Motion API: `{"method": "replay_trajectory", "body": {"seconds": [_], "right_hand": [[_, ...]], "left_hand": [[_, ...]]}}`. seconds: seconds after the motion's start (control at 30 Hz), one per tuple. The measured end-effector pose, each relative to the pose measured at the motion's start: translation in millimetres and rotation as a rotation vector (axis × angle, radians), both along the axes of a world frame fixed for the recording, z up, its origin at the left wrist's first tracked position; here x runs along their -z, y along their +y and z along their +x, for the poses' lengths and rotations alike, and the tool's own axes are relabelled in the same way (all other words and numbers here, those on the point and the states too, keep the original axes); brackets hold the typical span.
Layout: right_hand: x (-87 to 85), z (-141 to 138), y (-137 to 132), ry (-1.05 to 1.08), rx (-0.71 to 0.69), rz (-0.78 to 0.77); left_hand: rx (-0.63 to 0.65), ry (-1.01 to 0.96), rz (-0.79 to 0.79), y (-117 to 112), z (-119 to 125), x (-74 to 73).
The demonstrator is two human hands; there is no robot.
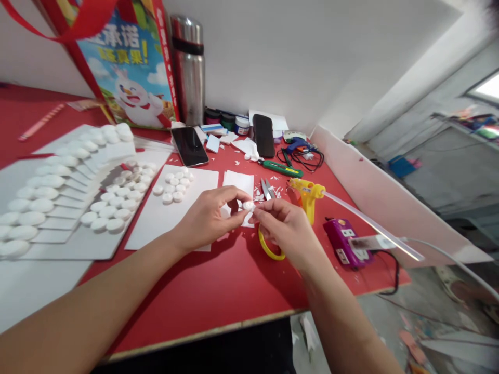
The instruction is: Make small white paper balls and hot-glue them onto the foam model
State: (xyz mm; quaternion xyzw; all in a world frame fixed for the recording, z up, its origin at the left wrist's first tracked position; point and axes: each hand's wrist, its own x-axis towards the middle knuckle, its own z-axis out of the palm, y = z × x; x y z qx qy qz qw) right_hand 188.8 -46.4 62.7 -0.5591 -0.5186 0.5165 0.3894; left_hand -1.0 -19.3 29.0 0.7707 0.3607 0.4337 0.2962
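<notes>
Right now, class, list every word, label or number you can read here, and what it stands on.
"承诺": white, on the red gift bag.
"真果!": yellow, line below; start blurred.
Bag's side strip, paint pots, purple power strip: too small to read.
The white disc between left hand and right hand: blank.

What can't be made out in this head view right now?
Head view only.
white disc: mostly covered by fingertips of left hand and right hand.
scissors: handles half under the right hand.
red bag: top cut by frame edge.
paint jars: labels too small.
</notes>
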Motion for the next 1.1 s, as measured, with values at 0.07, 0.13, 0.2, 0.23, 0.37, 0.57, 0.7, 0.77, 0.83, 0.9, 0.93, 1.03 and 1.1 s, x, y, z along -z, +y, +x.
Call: {"method": "replay_trajectory", "body": {"seconds": [0.07,0.13,0.2,0.23,0.37,0.57,0.7,0.77,0.83,0.9,0.93,1.03,1.1], "right_hand": [[-0.6,-1,2,-0.024,0.003,0.021],[0.7,-1,3,-0.084,0.014,0.076],[4.1,0,4,-0.193,0.030,0.162],[6.3,1,4,-0.256,0.035,0.206],[12.8,3,4,-0.388,0.029,0.275],[3.0,22,-14,-0.446,0.028,0.309],[-2.9,55,-35,-0.902,0.132,0.398],[-1.1,69,-39,-1.116,0.219,0.419],[2.7,80,-33,-1.185,0.273,0.406],[7.0,86,-18,-1.159,0.301,0.379],[9.0,88,-8,-1.119,0.312,0.355],[15.9,93,22,-0.933,0.278,0.233],[22.0,96,38,-0.746,0.311,0.179]], "left_hand": [[0.013,0.009,0.016,0,0,0.1],[0.016,0.016,0.020,0,1,-0.3],[0.014,0.017,0.008,0,1,-1.0],[0.012,0.013,-0.004,0,1,-1.5],[0.003,-0.017,-0.099,-1,2,-3.3],[-0.043,-0.044,-0.185,0,1,-2.2],[-0.083,-0.121,-0.260,3,1,0.8],[-0.086,-0.167,-0.291,5,2,2.0],[-0.094,-0.213,-0.338,7,3,3.0],[-0.098,-0.275,-0.414,8,3,3.4],[-0.098,-0.315,-0.458,9,3,3.4],[-0.101,-0.443,-0.563,10,3,2.1],[-0.113,-0.508,-0.601,11,2,1.3]]}}
